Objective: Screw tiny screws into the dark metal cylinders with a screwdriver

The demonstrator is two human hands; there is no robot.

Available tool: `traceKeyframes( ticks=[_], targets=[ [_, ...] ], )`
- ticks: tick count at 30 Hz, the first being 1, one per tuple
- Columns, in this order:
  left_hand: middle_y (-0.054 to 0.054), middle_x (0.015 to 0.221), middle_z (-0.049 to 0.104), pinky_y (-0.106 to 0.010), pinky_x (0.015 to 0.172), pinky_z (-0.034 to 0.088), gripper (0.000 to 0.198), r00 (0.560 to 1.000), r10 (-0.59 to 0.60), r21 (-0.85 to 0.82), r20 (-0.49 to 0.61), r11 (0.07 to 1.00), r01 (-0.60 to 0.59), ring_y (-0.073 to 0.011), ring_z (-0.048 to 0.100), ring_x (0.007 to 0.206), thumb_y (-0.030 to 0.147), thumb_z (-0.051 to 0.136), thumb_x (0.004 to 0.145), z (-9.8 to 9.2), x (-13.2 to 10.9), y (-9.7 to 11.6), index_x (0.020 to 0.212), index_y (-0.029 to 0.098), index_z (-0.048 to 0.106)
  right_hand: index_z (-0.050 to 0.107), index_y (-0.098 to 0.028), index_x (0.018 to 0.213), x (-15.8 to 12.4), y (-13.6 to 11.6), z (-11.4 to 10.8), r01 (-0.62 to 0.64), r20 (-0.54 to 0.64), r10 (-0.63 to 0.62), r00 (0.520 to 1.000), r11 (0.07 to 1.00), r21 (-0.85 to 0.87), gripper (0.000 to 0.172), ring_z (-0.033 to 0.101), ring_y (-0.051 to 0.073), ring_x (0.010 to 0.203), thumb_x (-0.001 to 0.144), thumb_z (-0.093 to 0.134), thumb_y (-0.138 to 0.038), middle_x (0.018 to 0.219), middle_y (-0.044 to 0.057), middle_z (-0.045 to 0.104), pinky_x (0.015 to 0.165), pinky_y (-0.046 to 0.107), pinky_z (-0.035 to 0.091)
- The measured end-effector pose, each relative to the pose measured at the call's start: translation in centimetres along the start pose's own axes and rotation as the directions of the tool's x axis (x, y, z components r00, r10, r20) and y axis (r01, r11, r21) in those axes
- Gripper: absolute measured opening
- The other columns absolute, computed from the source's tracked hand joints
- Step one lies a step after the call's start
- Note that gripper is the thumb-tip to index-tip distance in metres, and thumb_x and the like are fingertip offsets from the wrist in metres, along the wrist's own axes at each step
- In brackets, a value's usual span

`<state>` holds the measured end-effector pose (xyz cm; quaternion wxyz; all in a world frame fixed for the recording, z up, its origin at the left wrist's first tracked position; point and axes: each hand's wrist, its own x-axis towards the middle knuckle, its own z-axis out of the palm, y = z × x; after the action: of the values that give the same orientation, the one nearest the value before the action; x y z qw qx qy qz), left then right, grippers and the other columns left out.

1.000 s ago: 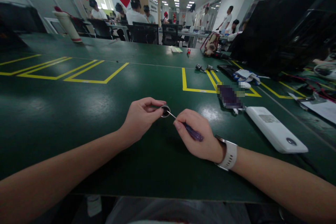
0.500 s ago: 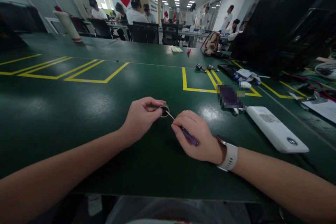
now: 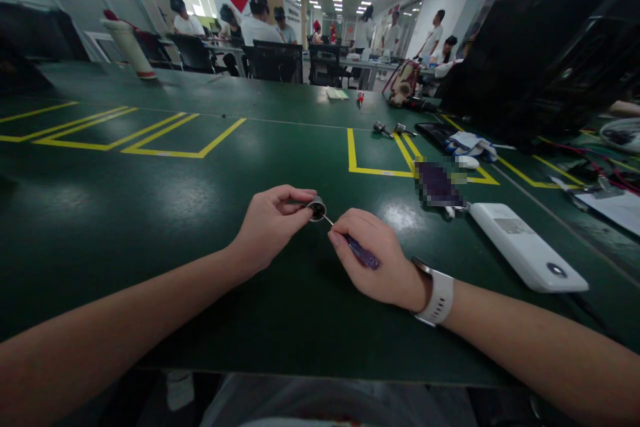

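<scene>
Between thumb and fingers, my left hand pinches a small round metal part with its hollow end turned to the right. My right hand is closed around the purple handle of a screwdriver. The thin shaft points up and left, its tip at the rim of the metal part. Whether the tip touches the inside I cannot tell. Both hands are held over the green table.
To the right lie a white power bank and a blurred-out phone. Two small metal parts with stems rest behind. A dark monitor stands at the right, a pale tumbler at the back left. People sit and stand beyond.
The metal part has tilted slightly and shifted a little to the right. The screwdriver tip has drawn back a bit from its hollow toward the rim.
</scene>
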<state>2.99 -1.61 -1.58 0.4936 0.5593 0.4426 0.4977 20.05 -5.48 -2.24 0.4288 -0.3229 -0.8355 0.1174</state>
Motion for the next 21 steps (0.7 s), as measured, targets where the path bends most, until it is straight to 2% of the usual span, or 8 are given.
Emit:
traceKeyframes(
  ticks=[3, 5, 7, 9, 12, 15, 17, 21],
  targets=[
    [-0.009, 0.103, 0.071, -0.035, 0.086, 0.056, 0.023, 1.0, 0.003, 0.027, 0.008, 1.0, -0.003, -0.0202, 0.069, 0.087, 0.017, 0.077, 0.06, -0.1, -0.1, 0.1, 0.081, 0.012, 0.068, 0.056, -0.015, 0.078, 0.1, 0.1, 0.0, -0.064, -0.022, 0.066, 0.998, 0.996, 0.068, 0.01, 0.053, 0.014, 0.069, 0.086, 0.05, -0.012, 0.073, 0.003, 0.056, 0.066, 0.029, 0.043],
    [-0.009, 0.104, 0.071, -0.036, 0.086, 0.055, 0.023, 1.0, -0.003, 0.042, 0.002, 0.999, 0.003, -0.0205, 0.069, 0.088, 0.019, 0.077, 0.062, -0.1, -0.1, 0.1, 0.082, 0.013, 0.069, 0.058, -0.016, 0.078, 0.1, 0.5, -0.1, -0.177, -0.031, 0.187, 0.982, 0.963, 0.202, 0.011, 0.054, 0.013, 0.068, 0.087, 0.051, -0.016, 0.072, 0.002, 0.057, 0.064, 0.028, 0.044],
    [-0.008, 0.103, 0.071, -0.035, 0.087, 0.055, 0.022, 1.0, -0.015, 0.043, -0.014, 0.999, 0.015, -0.0198, 0.069, 0.087, 0.02, 0.076, 0.064, -0.2, 0.0, 0.0, 0.084, 0.014, 0.069, 0.06, -0.017, 0.079, 0.0, 1.1, 0.0, -0.307, -0.011, 0.338, 0.941, 0.868, 0.39, 0.012, 0.056, 0.013, 0.068, 0.088, 0.053, -0.023, 0.074, 0.001, 0.059, 0.064, 0.028, 0.045],
    [-0.007, 0.102, 0.072, -0.034, 0.086, 0.056, 0.022, 0.999, -0.036, 0.039, -0.035, 0.999, 0.037, -0.0195, 0.069, 0.087, 0.02, 0.075, 0.065, -0.3, 0.1, -0.1, 0.086, 0.015, 0.069, 0.061, -0.018, 0.081, 0.0, 1.7, 0.1, -0.37, 0.018, 0.439, 0.898, 0.736, 0.567, 0.013, 0.057, 0.013, 0.07, 0.087, 0.056, -0.027, 0.076, 0.001, 0.061, 0.065, 0.028, 0.047],
    [-0.007, 0.099, 0.072, -0.034, 0.083, 0.056, 0.023, 0.996, -0.062, 0.019, -0.058, 0.998, 0.063, -0.0199, 0.069, 0.085, 0.019, 0.076, 0.065, -0.3, 0.2, -0.2, 0.087, 0.015, 0.069, 0.063, -0.018, 0.08, -0.1, 2.3, 0.5, -0.356, 0.035, 0.494, 0.869, 0.574, 0.737, 0.012, 0.058, 0.013, 0.072, 0.085, 0.06, -0.029, 0.076, 0.0, 0.062, 0.068, 0.028, 0.049],
    [-0.006, 0.093, 0.073, -0.033, 0.081, 0.057, 0.022, 0.995, -0.076, -0.006, -0.058, 0.997, 0.076, -0.0193, 0.07, 0.083, 0.018, 0.076, 0.065, -0.2, 0.2, -0.2, 0.086, 0.015, 0.069, 0.064, -0.017, 0.079, 0.0, 2.2, 0.7, -0.37, 0.082, 0.54, 0.838, 0.451, 0.812, 0.011, 0.058, 0.013, 0.072, 0.084, 0.061, -0.026, 0.076, 0.001, 0.062, 0.068, 0.028, 0.049],
    [-0.005, 0.088, 0.073, -0.032, 0.08, 0.057, 0.023, 0.994, -0.087, -0.024, -0.065, 0.996, 0.086, -0.0187, 0.07, 0.081, 0.017, 0.076, 0.064, -0.1, 0.2, -0.1, 0.086, 0.015, 0.069, 0.064, -0.017, 0.078, 0.0, 2.2, 0.8, -0.368, 0.081, 0.55, 0.831, 0.434, 0.822, 0.011, 0.058, 0.013, 0.071, 0.084, 0.06, -0.026, 0.075, 0.001, 0.062, 0.067, 0.028, 0.049],
    [-0.006, 0.091, 0.073, -0.032, 0.081, 0.056, 0.025, 0.992, -0.088, -0.025, -0.086, 0.996, 0.086, -0.0187, 0.069, 0.082, 0.017, 0.077, 0.062, 0.0, 0.2, 0.0, 0.086, 0.014, 0.069, 0.065, -0.019, 0.081, -0.3, 2.5, 0.8, -0.324, 0.019, 0.487, 0.873, 0.551, 0.769, 0.011, 0.058, 0.013, 0.073, 0.085, 0.061, -0.028, 0.077, 0.0, 0.063, 0.067, 0.028, 0.049]
  ],
)
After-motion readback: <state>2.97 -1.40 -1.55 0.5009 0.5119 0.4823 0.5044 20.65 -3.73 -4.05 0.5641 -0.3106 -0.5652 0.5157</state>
